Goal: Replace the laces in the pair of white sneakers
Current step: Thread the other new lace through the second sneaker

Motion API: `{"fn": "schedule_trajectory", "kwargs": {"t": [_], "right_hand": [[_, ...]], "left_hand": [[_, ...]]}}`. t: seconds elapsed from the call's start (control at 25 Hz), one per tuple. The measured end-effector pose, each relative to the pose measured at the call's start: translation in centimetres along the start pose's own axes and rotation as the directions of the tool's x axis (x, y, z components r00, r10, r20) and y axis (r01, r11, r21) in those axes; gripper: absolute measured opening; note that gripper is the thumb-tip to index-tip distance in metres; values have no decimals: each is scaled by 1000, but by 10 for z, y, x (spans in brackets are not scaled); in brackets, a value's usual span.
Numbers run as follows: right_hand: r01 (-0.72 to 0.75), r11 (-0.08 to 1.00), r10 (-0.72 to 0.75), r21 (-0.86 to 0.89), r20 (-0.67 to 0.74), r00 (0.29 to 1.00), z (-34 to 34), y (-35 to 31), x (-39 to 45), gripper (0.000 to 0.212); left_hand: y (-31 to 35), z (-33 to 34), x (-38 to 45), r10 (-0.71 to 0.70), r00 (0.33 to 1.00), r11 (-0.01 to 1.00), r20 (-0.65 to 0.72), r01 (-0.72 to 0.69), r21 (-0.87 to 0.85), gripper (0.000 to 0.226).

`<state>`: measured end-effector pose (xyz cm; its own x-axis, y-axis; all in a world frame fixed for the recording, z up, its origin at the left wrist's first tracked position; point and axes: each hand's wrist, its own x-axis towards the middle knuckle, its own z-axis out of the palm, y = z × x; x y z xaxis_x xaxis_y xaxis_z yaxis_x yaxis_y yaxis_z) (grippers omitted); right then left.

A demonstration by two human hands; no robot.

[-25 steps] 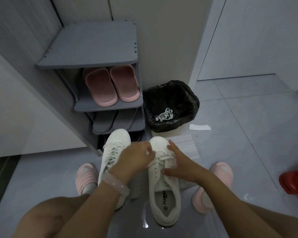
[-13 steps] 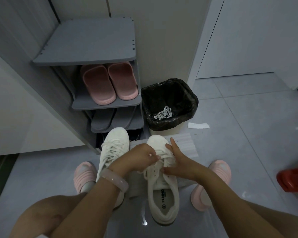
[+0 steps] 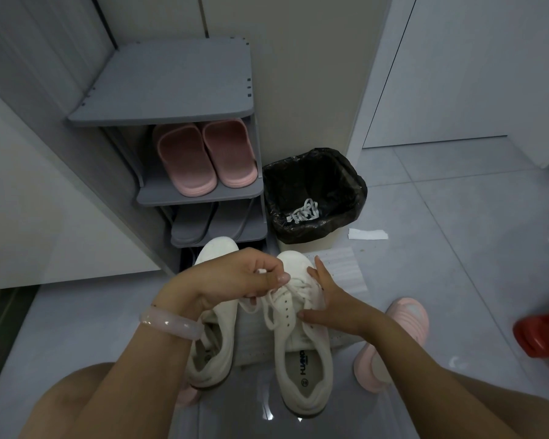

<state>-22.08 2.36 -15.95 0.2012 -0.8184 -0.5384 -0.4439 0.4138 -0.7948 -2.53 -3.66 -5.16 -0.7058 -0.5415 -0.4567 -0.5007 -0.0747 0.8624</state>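
From the head view, two white sneakers sit side by side on the glossy grey floor tiles; the left hand [image 3: 235,277] pinches a flat woven lace [image 3: 268,307] of the right sneaker [image 3: 301,350], fingers curled tight round it. The right hand [image 3: 333,304] rests on that shoe's smooth upper, fingers straight and spread, beside the left sneaker [image 3: 214,350]. A crinkled black-lined bin [image 3: 349,185] holds a tangle of old laces [image 3: 303,210].

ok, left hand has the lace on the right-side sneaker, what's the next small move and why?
Probably pull the lace up and through to take out the slack. The left hand pinches its end above the sneaker, a loose loop hangs beside the eyelets, and the right hand already steadies the upper, fingers spread over it.
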Motion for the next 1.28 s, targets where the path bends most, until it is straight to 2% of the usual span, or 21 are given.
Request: {"fn": "schedule_trajectory", "kwargs": {"t": [0.2,0.28,0.36,0.44,0.48,0.52,0.56,0.64,0.68,0.72,0.8,0.84,0.92,0.96,1.0,1.04,1.08,1.12,1.16,1.2,1.28], "right_hand": [[-11,1000,11,-9,10,1000,0,-2,-1,109],[-9,998,10,-55,7,1000,0,-6,-2,104],[55,967,-73,-249,-62,995,2,-12,-4,81],[152,943,-194,-298,-119,974,7,-25,-9,30],[200,962,-227,-186,-136,964,9,-36,-14,9],[249,969,-245,0,-167,955,8,-46,-19,3],[281,944,-240,174,-222,945,3,-57,-27,9],[367,853,-201,372,-414,888,-20,-73,-40,17],[432,795,-190,427,-500,845,-34,-77,-45,20],[504,721,-191,475,-563,804,-48,-82,-52,23],[591,627,-165,508,-654,738,-71,-81,-62,24],[597,631,-140,496,-684,716,-79,-80,-66,24],[510,735,-39,447,-722,690,-89,-73,-70,22],[384,836,25,392,-726,687,-92,-66,-68,21],[164,951,77,263,-712,697,-95,-60,-66,21],[-125,991,122,45,-679,724,-97,-51,-64,21],[-362,915,176,-181,-628,758,-94,-45,-61,24],[-499,788,211,-360,-603,770,-87,-41,-57,28],[-534,711,210,-457,-587,782,-77,-43,-54,33],[-486,718,157,-498,-565,810,-66,-46,-50,38],[-135,829,-103,-542,-385,917,-43,-58,-41,48]], "left_hand": [[4,5,0,26,1000,998,-7,-26,-60,29],[5,5,2,36,998,996,-56,-40,-81,32],[5,7,8,46,982,997,-185,-55,-46,31],[6,12,15,102,958,991,-270,-122,-56,20],[6,14,18,152,946,980,-287,-181,-77,16],[4,15,22,206,926,971,-316,-233,-48,16],[0,15,27,253,895,966,-369,-253,48,22],[-14,10,36,263,818,947,-512,-116,300,42],[-23,9,39,186,813,935,-552,27,354,48],[-32,10,41,67,839,905,-540,177,387,50],[-51,21,45,-190,913,717,-362,381,584,42],[-58,29,46,-292,917,614,-271,397,682,34],[-62,39,46,-357,914,531,-192,367,763,28],[-59,38,46,-325,923,527,-205,357,771,27],[-54,33,45,-259,933,534,-249,353,768,26],[-47,27,44,-159,935,540,-316,351,765,26],[-40,20,42,-58,919,554,-390,355,753,25],[-33,13,38,21,892,577,-451,358,735,26],[-28,6,34,71,874,590,-481,352,727,27],[-24,3,31,106,872,587,-477,333,738,28],[-18,3,26,183,889,607,-420,234,760,28]]}}
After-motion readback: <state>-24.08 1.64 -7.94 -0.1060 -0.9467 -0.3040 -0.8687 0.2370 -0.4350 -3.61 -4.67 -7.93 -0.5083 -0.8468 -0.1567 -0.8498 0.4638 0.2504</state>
